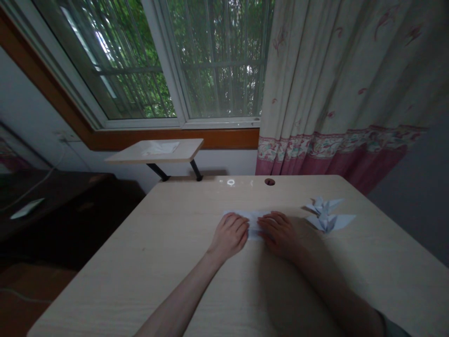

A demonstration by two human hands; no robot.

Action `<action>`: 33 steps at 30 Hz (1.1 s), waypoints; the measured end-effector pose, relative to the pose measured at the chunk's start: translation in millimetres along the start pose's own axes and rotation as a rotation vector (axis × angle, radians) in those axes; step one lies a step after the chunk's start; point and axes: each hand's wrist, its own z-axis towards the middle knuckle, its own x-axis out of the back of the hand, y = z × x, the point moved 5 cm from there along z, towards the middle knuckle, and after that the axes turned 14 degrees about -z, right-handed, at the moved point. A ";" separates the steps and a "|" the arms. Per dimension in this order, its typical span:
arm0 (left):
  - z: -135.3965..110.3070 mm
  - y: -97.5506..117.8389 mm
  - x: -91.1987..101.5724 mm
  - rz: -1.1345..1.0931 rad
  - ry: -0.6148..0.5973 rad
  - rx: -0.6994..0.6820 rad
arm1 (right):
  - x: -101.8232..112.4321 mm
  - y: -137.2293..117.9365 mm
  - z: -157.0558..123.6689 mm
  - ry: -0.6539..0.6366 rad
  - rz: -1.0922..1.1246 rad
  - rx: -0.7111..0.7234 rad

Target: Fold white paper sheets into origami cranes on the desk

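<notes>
A folded piece of white paper [253, 228] lies flat on the desk in the middle of the head view. My left hand [230, 234] rests on its left part, palm down, with the fingers laid out over it. From the other side, my right hand [279, 234] covers the right part in the same way, fingers lying flat and slightly apart. Between the two hands a strip of the paper shows; the rest is hidden under them. To the right of my right hand stand two folded paper cranes, a nearer one [328, 223] and a farther one [318, 205].
The pale wooden desk [168, 262] has a round cable hole [270, 182] near its back edge. A small raised shelf [189, 149] on dark legs bears white paper [161, 148] at the back left. Behind are a window [217, 61] and a patterned curtain [315, 84].
</notes>
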 end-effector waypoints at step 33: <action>-13.4 6.1 17.1 0.058 0.413 0.140 | 27.0 -14.3 -4.2 0.259 -0.317 -0.219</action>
